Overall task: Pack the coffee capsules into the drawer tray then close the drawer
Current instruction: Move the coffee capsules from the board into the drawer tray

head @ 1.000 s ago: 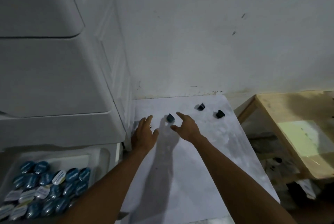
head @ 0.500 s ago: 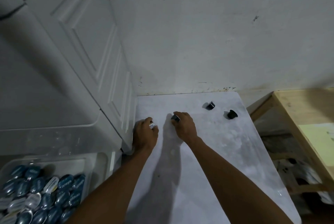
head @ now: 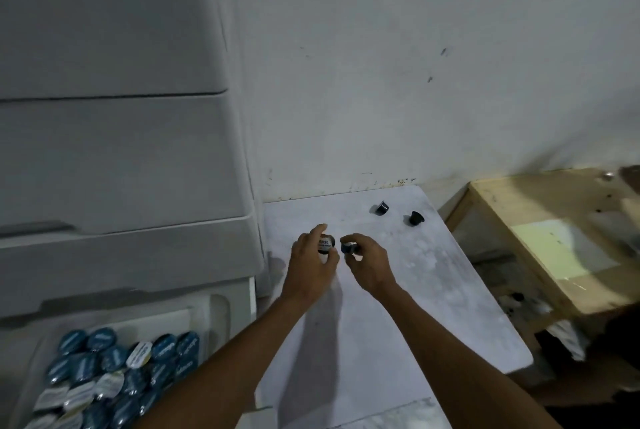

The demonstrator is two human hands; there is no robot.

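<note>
White, stained wall (head: 415, 65) stands behind a pale desk (head: 398, 307) with a worn, cloudy top. At the left of the desk is a white plastic drawer unit (head: 121, 169); its lower drawer (head: 207, 317) is pulled out and open. Inside it, the tray holds many coffee capsules (head: 114, 369), most with blue foil lids and some with white lids, lying close together and partly over each other.

Both hands are raised a little above the desk, near its left side, and almost touch each other. The left hand (head: 311, 266) pinches a dark capsule with a white label (head: 326, 244) between thumb and fingers; the printed lid faces the camera. The right hand (head: 369, 264) pinches a dark blue capsule (head: 348, 247) with its fingertips, just beside the first one. The two capsules are very near but I cannot tell if they touch.

Farther back on the desk, near the wall, lie two more dark capsules, well apart from the hands: one (head: 382, 208) is tipped on its side, the other (head: 415, 218) to the right of it, close to the desk edge. At the right of the desk is a light wooden shelf unit (head: 540, 238), with some dark, unclear things under its top board
</note>
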